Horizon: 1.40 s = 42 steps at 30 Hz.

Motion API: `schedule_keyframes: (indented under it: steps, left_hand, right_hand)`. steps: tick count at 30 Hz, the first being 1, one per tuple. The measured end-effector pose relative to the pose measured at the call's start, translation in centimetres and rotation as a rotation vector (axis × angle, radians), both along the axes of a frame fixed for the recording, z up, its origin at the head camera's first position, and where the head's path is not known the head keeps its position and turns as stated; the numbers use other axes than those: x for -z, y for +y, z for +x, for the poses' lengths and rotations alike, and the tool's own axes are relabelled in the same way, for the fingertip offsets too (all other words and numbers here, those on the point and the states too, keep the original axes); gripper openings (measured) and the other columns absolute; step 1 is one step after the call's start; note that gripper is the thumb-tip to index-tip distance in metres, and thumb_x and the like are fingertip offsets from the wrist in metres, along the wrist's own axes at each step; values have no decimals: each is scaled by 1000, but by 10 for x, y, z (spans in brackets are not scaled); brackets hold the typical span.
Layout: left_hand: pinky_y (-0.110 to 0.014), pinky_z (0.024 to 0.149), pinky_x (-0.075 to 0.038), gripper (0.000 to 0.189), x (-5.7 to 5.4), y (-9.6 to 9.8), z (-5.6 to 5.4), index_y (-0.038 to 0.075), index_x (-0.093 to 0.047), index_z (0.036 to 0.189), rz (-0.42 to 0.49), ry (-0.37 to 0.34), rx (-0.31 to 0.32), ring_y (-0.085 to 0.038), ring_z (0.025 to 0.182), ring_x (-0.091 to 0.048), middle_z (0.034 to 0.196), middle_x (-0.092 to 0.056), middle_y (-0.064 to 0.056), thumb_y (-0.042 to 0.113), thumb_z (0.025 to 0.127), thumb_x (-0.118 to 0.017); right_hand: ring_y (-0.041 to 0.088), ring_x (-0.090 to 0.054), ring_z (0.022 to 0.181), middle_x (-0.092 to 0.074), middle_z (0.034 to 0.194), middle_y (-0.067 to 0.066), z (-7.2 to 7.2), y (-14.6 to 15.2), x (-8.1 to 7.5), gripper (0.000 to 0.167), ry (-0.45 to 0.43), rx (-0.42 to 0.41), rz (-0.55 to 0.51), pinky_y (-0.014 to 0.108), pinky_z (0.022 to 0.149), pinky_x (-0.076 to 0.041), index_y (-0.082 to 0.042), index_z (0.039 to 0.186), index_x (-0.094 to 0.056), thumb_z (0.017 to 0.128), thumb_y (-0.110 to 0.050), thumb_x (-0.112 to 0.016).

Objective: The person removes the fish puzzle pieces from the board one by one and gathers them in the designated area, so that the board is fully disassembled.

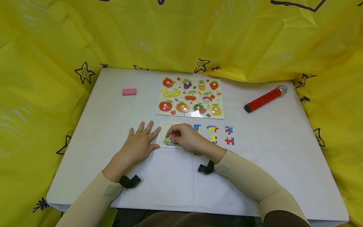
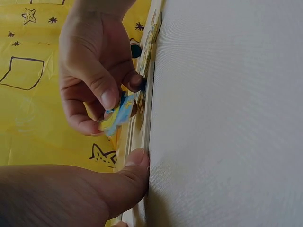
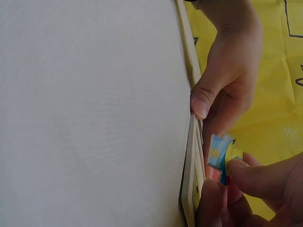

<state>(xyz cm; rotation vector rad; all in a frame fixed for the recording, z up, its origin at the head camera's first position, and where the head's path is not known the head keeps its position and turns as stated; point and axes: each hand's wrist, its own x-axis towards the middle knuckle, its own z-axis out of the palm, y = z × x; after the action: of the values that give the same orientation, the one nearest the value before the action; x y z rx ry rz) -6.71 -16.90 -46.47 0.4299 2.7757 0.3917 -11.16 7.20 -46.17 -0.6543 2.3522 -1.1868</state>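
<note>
In the head view my right hand (image 1: pixel 185 136) is over a pale wooden puzzle tray (image 1: pixel 163 130). Its thumb and fingers pinch a blue and yellow jigsaw piece (image 3: pixel 218 153), tilted above the tray in the right wrist view. The same jigsaw piece (image 2: pixel 120 113) shows in the left wrist view. My left hand (image 1: pixel 139 143) lies on the table with fingers spread, thumb and forefinger against the tray's left edge. The right hand hides much of the tray. Several loose jigsaw pieces (image 1: pixel 229 141) lie right of it, some partly behind the right arm.
Beyond the tray lies a fruit peg puzzle board (image 1: pixel 181 93). A pink block (image 1: pixel 129 91) sits at the back left and a red glittery tube with a silver end (image 1: pixel 263 100) at the back right. Yellow cloth (image 1: pixel 170 37) hangs around the white table (image 1: pixel 158 186).
</note>
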Motion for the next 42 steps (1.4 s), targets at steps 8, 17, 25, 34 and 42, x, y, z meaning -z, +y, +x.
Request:
schedule_keyframes:
  steps: [8, 17, 25, 34, 42]
  left_hand:
    - [-84, 124, -14, 76, 0, 0, 0, 29, -37, 168, -3, 0, 0, -51, 166, -14, 180, -21, -13, 52, 103, -68]
    - [-84, 124, -13, 77, 1, 0, 0, 29, -36, 169, -12, -7, -4, -51, 166, -13, 180, -20, -13, 52, 102, -68]
    - [-84, 124, -12, 79, 2, 1, 1, 29, -35, 169, -2, -5, -3, -50, 167, -11, 180, -20, -13, 51, 102, -70]
    - [-84, 124, -12, 78, 0, 1, 1, 29, -34, 169, -9, -16, 0, -51, 167, -11, 181, -19, -13, 51, 102, -69]
    - [-84, 124, -13, 78, 0, 0, 0, 29, -35, 169, -8, -9, 4, -51, 166, -12, 180, -19, -13, 51, 102, -69]
  right_hand:
    - [19, -65, 69, -64, 92, 6, 4, 9, -7, 17, -169, 113, -110, 29, 63, -61, -15, 107, -81, 97, -1, -77]
    - [20, -73, 70, -64, 96, 11, 7, 35, -19, 13, -276, 167, -111, 36, 67, -67, -9, 107, -82, 97, -1, -76]
    - [21, -73, 71, -69, 98, 11, 11, 74, -27, 15, -297, 208, -30, 32, 69, -66, -7, 108, -83, 97, 0, -76]
    - [21, -75, 74, -66, 96, 12, 22, 121, -22, 16, -318, 268, 19, 33, 71, -67, 0, 110, -81, 95, 3, -77]
    - [21, -65, 75, -72, 95, 10, 35, 147, -14, 11, -237, 291, 103, 26, 65, -62, -6, 103, -84, 92, -4, -84]
